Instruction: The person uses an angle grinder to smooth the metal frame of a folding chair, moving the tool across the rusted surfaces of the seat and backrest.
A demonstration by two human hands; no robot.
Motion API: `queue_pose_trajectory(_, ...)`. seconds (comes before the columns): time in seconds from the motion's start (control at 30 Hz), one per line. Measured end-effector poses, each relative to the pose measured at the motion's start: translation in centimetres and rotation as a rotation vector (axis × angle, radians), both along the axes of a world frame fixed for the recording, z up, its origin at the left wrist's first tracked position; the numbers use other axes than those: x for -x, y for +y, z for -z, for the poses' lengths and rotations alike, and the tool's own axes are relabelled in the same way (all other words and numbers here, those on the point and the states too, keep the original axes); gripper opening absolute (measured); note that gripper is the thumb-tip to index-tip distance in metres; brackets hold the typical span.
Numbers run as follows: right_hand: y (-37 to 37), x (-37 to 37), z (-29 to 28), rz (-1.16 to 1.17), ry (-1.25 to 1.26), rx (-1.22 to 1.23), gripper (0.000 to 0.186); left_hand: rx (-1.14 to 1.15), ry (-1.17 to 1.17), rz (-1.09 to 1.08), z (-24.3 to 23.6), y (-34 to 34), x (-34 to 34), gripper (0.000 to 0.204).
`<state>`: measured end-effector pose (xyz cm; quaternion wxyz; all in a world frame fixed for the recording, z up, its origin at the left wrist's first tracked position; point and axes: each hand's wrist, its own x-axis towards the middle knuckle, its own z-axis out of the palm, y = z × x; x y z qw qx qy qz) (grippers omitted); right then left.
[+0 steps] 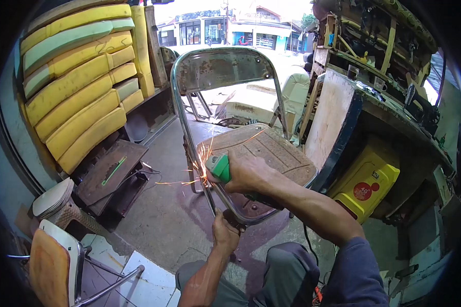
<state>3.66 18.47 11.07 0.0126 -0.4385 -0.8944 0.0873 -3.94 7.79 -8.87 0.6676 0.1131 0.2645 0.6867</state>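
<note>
A metal folding chair stands before me, with a rust-spotted backrest (220,69) and a bare, rusty seat plate (276,153) in a chromed tube frame. My right hand (248,173) is wrapped round a green angle grinder (221,168), its head against the frame tube at the seat's left side. Orange sparks (204,159) spray up and leftward from the contact point; the disc itself is hard to make out. Lower down, my left hand (225,231) grips the chair's frame tube near the seat's front left corner. The grinder's body is partly hidden by my right forearm.
Yellow and green foam pads (82,92) are stacked at the left, above a low brown metal piece (110,171). Another chair (51,263) lies near left. A workbench (333,112) and a yellow container (369,179) stand right. A black cord (307,240) hangs beside my knee.
</note>
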Motion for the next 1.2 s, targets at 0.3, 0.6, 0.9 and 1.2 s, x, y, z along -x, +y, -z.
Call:
queue_pose_trajectory(0.3,-1.0,-0.2,-0.2,-0.035,-0.028,-0.041,0.07,0.053,-0.073,-0.055,-0.3,0.4,-0.7,0.058)
queue_pose_trajectory(0.6,-1.0,0.5,-0.5,-0.053,-0.07,-0.109,0.067,-0.016,-0.038,0.011,2.3,0.8,0.0,0.063)
queue_pose_trajectory(0.9,-0.9,2.4,-0.1,-0.03,-0.113,-0.101,0.067,-0.007,-0.012,0.018,1.7,0.3,-0.1,0.061)
queue_pose_trajectory(1.2,0.1,4.3,-0.6,0.057,-0.14,-0.055,0.079,-0.015,0.004,-0.014,2.1,0.2,-0.2,0.057)
